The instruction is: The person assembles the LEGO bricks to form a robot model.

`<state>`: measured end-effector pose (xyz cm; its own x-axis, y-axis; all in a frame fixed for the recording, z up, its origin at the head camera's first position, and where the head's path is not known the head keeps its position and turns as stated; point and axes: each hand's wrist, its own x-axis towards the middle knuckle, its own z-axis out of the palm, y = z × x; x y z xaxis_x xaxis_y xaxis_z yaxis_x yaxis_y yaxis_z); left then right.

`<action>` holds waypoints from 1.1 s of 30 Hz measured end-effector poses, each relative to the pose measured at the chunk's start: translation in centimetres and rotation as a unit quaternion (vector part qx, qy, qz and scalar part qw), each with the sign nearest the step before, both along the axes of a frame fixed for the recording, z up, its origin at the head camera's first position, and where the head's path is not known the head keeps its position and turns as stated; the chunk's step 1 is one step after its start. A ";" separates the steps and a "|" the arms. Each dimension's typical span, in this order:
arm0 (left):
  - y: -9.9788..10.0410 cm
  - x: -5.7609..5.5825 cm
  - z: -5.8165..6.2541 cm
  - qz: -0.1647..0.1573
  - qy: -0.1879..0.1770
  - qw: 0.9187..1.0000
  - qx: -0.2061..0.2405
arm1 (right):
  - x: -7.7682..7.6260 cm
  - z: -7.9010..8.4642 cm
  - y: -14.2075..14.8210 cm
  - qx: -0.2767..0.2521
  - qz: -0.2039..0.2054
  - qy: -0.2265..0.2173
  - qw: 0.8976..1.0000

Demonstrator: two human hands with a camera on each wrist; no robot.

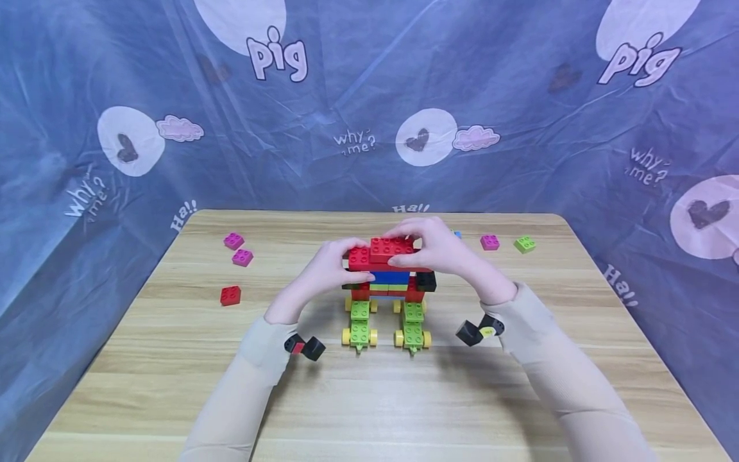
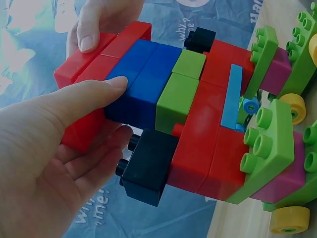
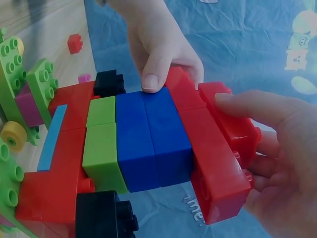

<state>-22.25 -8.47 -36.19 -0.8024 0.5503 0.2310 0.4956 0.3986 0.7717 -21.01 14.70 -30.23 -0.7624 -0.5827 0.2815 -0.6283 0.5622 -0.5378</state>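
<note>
A toy-brick figure stands mid-table, with blue, lime and red rows and black bricks jutting from its sides. Green wheeled bases with yellow wheels carry it. My left hand grips the upper left of the figure, its thumb on the blue bricks and fingers behind. At the top, my right hand pinches a red brick between thumb and fingers. In the right wrist view this brick sits slightly askew against the long red row; whether it is fully pressed on I cannot tell.
Two magenta bricks and a red brick lie on the left of the wooden table. At the back right are another magenta brick, a lime brick and a partly hidden blue piece. Blue printed cloth hangs behind.
</note>
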 end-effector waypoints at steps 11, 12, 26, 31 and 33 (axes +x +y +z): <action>0.2 0.0 0.4 0.005 0.022 0.999 -0.032 | -0.3 0.2 -0.1 0.025 0.008 0.001 1.000; 0.2 0.0 0.4 0.005 0.023 0.999 -0.035 | -0.3 0.3 -0.1 0.029 0.009 0.001 1.000; 0.3 -0.1 0.4 0.009 0.023 0.999 -0.040 | 0.1 0.8 -0.5 0.049 -0.003 -0.002 0.999; 0.3 -0.1 0.3 0.007 0.027 0.999 -0.036 | 0.2 0.8 -0.6 0.046 -0.007 -0.006 0.999; 0.3 -0.2 0.3 0.006 0.028 0.999 -0.035 | 0.2 0.8 -0.6 0.045 -0.010 -0.008 0.999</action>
<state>-22.42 -8.18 -35.94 -0.7957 0.5573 0.2372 0.5321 0.4563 0.7132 -20.82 14.10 -29.44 -0.7775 -0.5905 0.2161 -0.6088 0.6209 -0.4938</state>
